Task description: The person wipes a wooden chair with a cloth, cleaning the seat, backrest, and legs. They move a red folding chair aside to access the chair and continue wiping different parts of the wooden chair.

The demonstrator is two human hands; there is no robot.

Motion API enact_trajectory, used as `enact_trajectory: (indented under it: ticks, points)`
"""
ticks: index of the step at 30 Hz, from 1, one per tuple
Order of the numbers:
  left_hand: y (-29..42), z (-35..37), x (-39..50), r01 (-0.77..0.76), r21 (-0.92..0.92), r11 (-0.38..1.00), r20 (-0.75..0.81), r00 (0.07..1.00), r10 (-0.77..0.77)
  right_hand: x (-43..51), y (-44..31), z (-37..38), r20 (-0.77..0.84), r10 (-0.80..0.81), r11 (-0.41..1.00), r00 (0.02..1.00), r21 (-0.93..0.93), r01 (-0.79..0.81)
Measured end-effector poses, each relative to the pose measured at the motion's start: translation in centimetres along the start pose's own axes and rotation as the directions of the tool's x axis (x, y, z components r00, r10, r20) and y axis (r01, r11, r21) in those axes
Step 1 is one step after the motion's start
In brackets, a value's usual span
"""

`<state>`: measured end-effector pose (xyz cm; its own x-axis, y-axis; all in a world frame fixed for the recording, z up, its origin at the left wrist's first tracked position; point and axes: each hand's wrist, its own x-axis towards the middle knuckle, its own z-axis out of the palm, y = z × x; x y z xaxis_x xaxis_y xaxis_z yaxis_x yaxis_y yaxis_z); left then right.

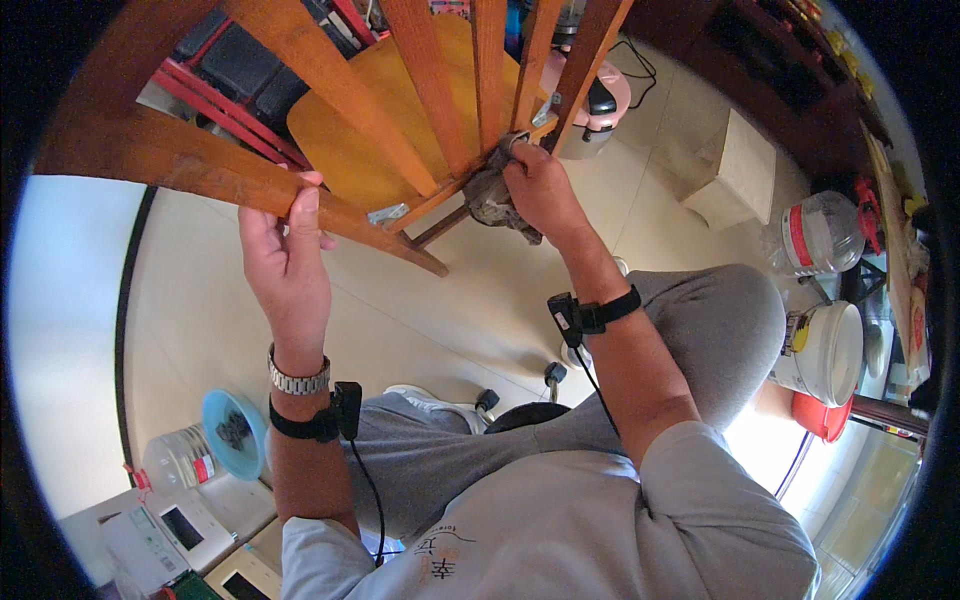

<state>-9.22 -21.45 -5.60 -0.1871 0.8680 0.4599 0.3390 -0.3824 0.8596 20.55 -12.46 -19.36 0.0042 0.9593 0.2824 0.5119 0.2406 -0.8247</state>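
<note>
A wooden chair stands before me, its slatted back (431,90) nearest and its rounded seat (337,135) behind the slats. My left hand (289,255) grips the left side post (202,161) of the back, thumb on the near face and fingers partly hidden behind. In my right hand (547,195) is a crumpled grey-brown cloth (495,196). It rests against the lower back rail (427,210), close to the feet of the right-hand slats. Metal corner brackets show at both ends of that rail, the left bracket (388,214) more plainly.
A pink-lidded kitchen appliance (609,105) and a beige box (739,180) stand beyond the chair to the right. Nearer are a large plastic bottle (825,232) and a white bucket (836,352). At lower left, a blue basin (255,431) holds a dark wad beside another plastic bottle (172,461).
</note>
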Motion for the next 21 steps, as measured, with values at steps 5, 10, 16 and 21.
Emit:
enact_trajectory:
  ticks: [5,10,16,21]
  points:
    - [0.2,0.3,-0.1,0.009,0.032,0.999,-0.018,1.0,-0.009,-0.8,-1.2,0.1,0.081,0.233,0.908,0.969,0.34,-0.247]
    - [0.6,0.6,-0.1,0.014,0.034,0.999,-0.029,0.999,-0.013,-3.0,-2.7,-0.7,0.283,0.494,0.316,0.822,0.822,-0.473]
    - [0.6,0.3,0.0,0.013,0.028,1.0,-0.016,1.0,-0.012,-3.8,-1.5,0.3,-0.049,0.338,0.896,0.94,0.322,-0.305]
    - [0.3,0.1,0.1,0.003,0.021,1.0,0.015,1.0,-0.003,-2.4,-0.4,1.2,-0.245,0.052,0.982,0.968,0.188,-0.006]
